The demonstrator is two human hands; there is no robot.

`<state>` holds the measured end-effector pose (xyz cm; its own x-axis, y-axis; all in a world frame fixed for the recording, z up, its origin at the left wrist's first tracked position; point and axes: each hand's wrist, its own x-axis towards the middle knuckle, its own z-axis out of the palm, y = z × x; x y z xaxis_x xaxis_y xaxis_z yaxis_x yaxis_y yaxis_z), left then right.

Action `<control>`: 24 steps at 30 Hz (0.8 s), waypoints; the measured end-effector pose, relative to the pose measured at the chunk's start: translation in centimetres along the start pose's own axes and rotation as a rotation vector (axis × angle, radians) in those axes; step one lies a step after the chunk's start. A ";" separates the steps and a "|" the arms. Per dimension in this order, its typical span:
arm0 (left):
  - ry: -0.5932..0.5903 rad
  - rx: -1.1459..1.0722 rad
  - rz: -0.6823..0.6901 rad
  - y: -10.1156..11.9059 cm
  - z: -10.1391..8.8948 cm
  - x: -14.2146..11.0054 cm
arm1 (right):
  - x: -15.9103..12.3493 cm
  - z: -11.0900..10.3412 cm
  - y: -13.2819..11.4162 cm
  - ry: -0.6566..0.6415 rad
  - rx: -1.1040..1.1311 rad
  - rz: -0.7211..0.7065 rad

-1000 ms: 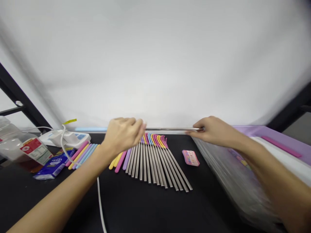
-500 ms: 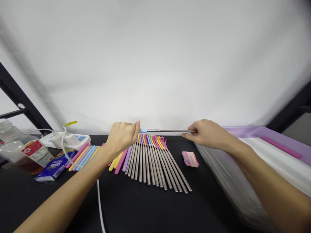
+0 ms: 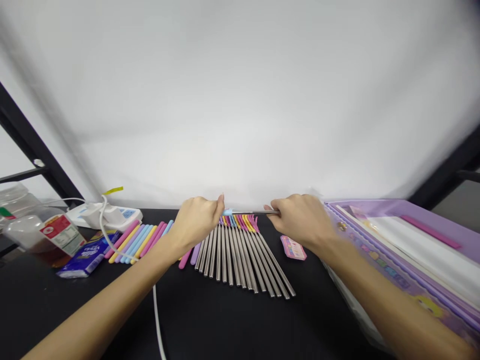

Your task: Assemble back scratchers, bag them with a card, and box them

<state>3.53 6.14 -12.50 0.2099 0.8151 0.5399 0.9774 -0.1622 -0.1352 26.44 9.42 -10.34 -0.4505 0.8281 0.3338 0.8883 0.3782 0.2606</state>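
Silver telescopic rod (image 3: 255, 212) sits mid-frame, left hand (image 3: 200, 220) curled round its light-blue handle (image 3: 228, 212), right hand (image 3: 298, 215) gripping the other end; less shaft shows between them than before.

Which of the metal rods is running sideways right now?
The one with the light blue end, held between the left hand and right hand; the other rods lie fanned on the black table, pointing toward the person.
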 end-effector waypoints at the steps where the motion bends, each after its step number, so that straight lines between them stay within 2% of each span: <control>1: 0.036 0.003 0.024 0.3 0.1 0.0 | -0.1 0.1 -0.4 -0.011 0.019 -0.013; 3: 0.163 0.030 0.092 1.0 0.2 0.0 | -0.1 0.2 -1.3 -0.051 0.109 -0.028; 5: 0.343 0.070 0.199 1.6 0.2 0.2 | -0.1 0.3 -1.9 -0.118 0.286 -0.013; 8: 0.578 0.108 0.357 2.0 0.0 0.4 | -0.1 0.2 -1.9 -0.307 0.618 -0.021; 10: 0.643 0.126 0.412 2.0 -0.3 0.4 | -0.1 0.1 -1.5 -0.437 0.774 -0.065; 12: 0.607 0.140 0.428 2.1 -0.6 0.2 | 0.0 -0.1 -1.2 -0.466 0.826 -0.076; 16: 0.319 0.145 0.449 2.0 -0.9 -0.2 | 0.2 0.0 -1.3 -0.245 0.670 -0.054; 19: 0.144 0.184 0.475 0.7 -0.8 -0.3 | 0.3 0.4 -0.6 -0.115 0.460 -0.106; 21: 0.084 0.211 0.463 -1.0 -0.6 -0.1 | 0.4 0.6 0.8 -0.077 0.326 -0.126; 24: 0.078 0.213 0.399 -3.2 -0.3 0.4 | 0.3 0.5 3.4 -0.088 0.174 -0.077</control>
<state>0.46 6.84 -11.63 0.5779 0.6666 0.4708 0.7952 -0.3303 -0.5085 29.38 11.15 -9.85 -0.5146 0.8242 0.2364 0.8572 0.5009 0.1197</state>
